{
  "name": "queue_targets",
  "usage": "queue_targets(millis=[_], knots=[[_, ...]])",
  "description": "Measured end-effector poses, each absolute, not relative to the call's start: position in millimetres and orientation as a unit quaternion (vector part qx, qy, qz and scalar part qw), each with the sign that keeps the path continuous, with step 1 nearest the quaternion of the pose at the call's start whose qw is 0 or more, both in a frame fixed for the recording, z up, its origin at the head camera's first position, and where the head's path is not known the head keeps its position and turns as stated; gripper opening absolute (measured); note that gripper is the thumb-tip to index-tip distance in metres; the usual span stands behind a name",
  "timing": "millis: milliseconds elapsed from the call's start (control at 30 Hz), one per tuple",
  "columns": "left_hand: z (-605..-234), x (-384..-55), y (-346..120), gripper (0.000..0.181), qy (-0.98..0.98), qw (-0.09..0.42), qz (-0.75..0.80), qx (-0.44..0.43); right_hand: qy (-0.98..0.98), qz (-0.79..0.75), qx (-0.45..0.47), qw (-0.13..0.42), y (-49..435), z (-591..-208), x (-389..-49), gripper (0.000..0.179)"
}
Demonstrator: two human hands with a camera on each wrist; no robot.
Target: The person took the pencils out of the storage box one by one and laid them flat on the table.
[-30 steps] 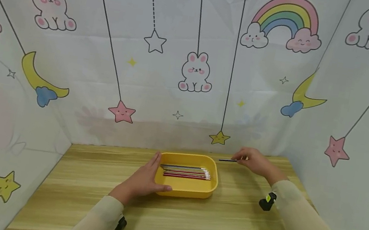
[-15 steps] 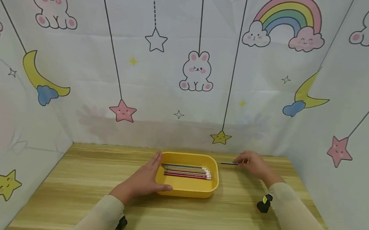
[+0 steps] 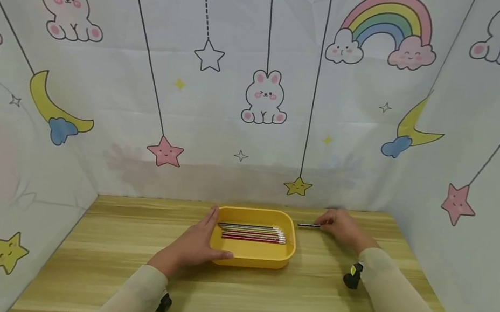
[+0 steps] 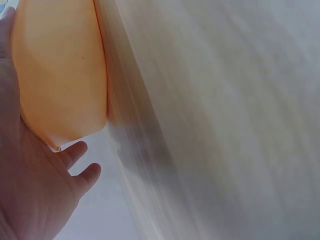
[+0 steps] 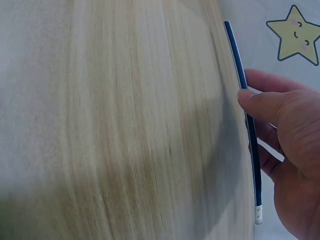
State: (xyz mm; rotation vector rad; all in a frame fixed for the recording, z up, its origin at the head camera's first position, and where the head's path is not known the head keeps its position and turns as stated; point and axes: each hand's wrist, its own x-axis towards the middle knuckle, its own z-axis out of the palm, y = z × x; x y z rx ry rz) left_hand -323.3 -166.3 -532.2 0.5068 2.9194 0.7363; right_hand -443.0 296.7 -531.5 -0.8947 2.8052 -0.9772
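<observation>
A yellow plastic tray (image 3: 240, 261) sits on the table holding several pencils (image 3: 252, 234) laid side by side, their pale eraser ends to the right. My left hand (image 3: 192, 242) grips its left end, thumb over the front rim and fingers along the left side; the left wrist view has the tray's outer wall (image 4: 60, 65) against that hand. Right of the tray, my right hand (image 3: 339, 227) pinches a dark blue pencil (image 5: 254, 155) between thumb and fingers. Its white eraser end (image 5: 258, 215) points back toward the wrist, and its other end points at the tray's right rim.
The wood-grain table (image 3: 255, 309) reaches back to a white cloth backdrop (image 3: 216, 118) printed with rabbits, stars and rainbows. More of this cloth hangs at the left and right sides. Both wrists carry small black devices (image 3: 352, 276).
My right hand has come slightly nearer the front with the pencil, lowering it beside the tray's right rim. My left hand and the tray have stayed in place.
</observation>
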Motion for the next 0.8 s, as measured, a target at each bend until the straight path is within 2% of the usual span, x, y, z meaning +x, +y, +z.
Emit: queue_targets(millis=[533, 800], knots=[[-532.7, -321.5, -166.9, 0.14, 0.95, 0.044, 0.26, 0.169, 0.908, -0.322, -0.259, 0.073, 293.6, -536.3, -444.7, 0.022], [-531.3, -322.7, -167.0, 0.14, 0.951, 0.039, 0.256, 0.169, 0.906, -0.327, -0.261, 0.068, 292.2, -533.0, -446.0, 0.022]])
